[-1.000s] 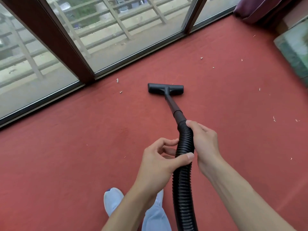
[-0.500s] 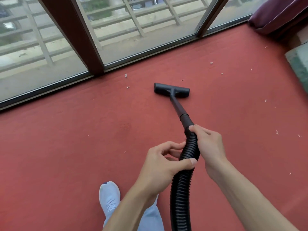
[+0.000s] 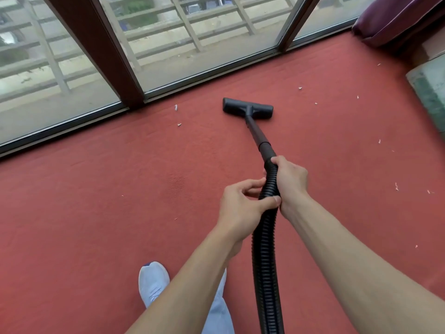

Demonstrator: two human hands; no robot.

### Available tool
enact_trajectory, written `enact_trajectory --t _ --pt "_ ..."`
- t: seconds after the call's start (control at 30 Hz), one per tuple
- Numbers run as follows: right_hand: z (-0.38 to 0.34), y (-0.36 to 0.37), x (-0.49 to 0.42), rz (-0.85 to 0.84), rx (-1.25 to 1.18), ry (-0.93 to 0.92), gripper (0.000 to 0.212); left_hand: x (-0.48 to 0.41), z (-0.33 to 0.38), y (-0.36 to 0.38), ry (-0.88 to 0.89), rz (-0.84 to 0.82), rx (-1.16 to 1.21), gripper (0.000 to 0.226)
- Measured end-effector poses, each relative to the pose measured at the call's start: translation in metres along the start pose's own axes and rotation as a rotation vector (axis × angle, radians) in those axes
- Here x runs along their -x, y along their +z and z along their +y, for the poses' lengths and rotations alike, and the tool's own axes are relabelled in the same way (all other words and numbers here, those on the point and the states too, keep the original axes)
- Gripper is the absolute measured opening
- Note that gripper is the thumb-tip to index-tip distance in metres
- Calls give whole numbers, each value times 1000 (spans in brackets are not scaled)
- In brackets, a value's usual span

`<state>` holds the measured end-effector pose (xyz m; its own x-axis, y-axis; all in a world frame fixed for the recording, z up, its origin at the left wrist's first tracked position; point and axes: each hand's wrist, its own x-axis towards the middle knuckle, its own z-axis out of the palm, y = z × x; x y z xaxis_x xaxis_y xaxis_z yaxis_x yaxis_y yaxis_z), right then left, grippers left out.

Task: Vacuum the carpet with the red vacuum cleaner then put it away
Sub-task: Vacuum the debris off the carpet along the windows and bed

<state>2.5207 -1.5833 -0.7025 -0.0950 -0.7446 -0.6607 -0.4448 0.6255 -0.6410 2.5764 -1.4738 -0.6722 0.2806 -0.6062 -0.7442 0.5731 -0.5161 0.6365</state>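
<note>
A black ribbed vacuum hose (image 3: 265, 256) runs up from the bottom edge to a black wand (image 3: 258, 136), which ends in a flat black floor head (image 3: 248, 108) lying on the red carpet (image 3: 96, 213). My right hand (image 3: 290, 182) grips the hose just below the wand. My left hand (image 3: 240, 206) holds the hose a little lower, thumb across its front. The vacuum's red body is out of view.
Small pale scraps (image 3: 176, 107) lie scattered on the carpet, left of the head and out to the right. A glass wall with a dark brown frame post (image 3: 101, 51) borders the far side. A purple cushion (image 3: 395, 18) and a green-edged slab (image 3: 431, 92) stand at right. My shoe (image 3: 153, 283) is near the bottom.
The floor head has slid further from me, closer to the window track, and both hands moved forward with the hose. Grips are unchanged.
</note>
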Motion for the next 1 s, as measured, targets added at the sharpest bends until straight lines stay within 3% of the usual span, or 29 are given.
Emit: enact_trajectory --t 0.1,0.2,0.27,0.53,0.6,0.67,0.77,0.83,0.97,1.0 --pt "4 1 -21 -33 42 -40 36 -15 -7 8 0 42 11 43" --pt "7 -4 -21 -76 90 -65 18 -17 -13 11 -15 42 30 40" --pt "7 -10 -9 -76 114 -73 25 -11 -15 9 -31 15 23 36" --pt "11 -50 57 -123 234 -18 26 44 -9 -28 -52 -317 -20 34" --pt "13 -46 64 -161 237 -21 13 51 -12 -33 -76 -294 -14 38" --pt "13 -35 63 -173 215 -41 13 52 -14 -35 -84 -229 -1 40" --pt "14 -12 58 -192 220 -75 50 48 -21 -39 -68 -85 34 35" --pt "16 4 59 -209 248 -85 58 48 -27 -43 -56 -11 80 31" --pt "27 23 80 -221 336 -116 26 69 -37 -63 -38 95 150 27" --pt "31 24 90 -214 384 -132 26 79 -39 -70 -42 99 170 26"
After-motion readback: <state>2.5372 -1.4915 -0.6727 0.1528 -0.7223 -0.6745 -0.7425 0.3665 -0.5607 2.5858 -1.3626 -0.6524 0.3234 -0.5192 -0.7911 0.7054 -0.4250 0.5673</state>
